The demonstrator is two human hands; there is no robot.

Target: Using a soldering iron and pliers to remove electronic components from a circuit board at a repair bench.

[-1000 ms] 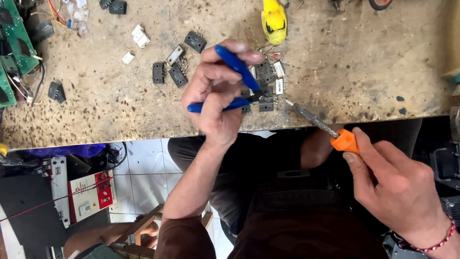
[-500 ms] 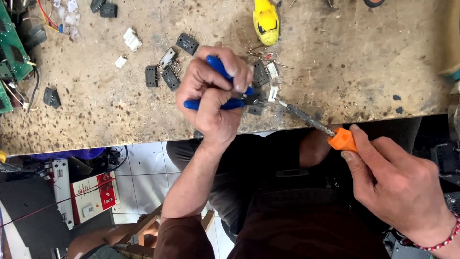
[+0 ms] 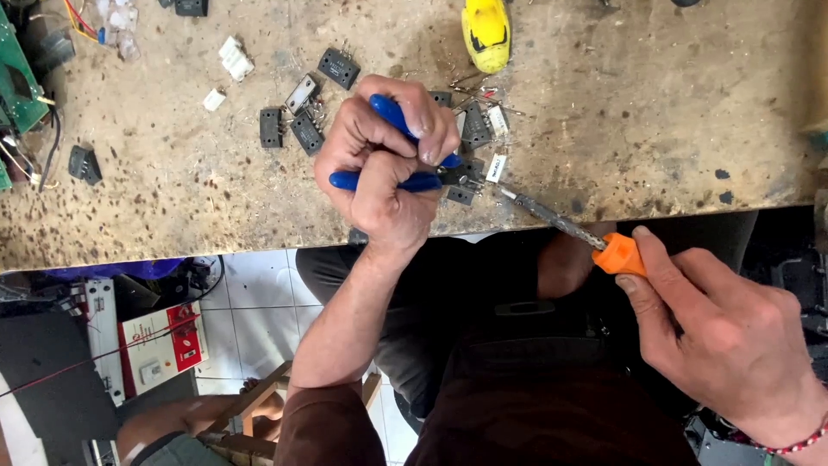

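Since the earlier frame, the left hand has squeezed tighter on the blue-handled pliers, gripping a small black component on the workbench. Right of the pliers, the right hand grasps the orange-handled soldering iron, its tip near the component; heating the leads probably calls for steadiness.

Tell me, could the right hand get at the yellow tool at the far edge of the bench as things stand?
Probably not right away. The right hand is full with the orange-handled screwdriver, and the left hand with the blue pliers sits partly across the path to the yellow tool.
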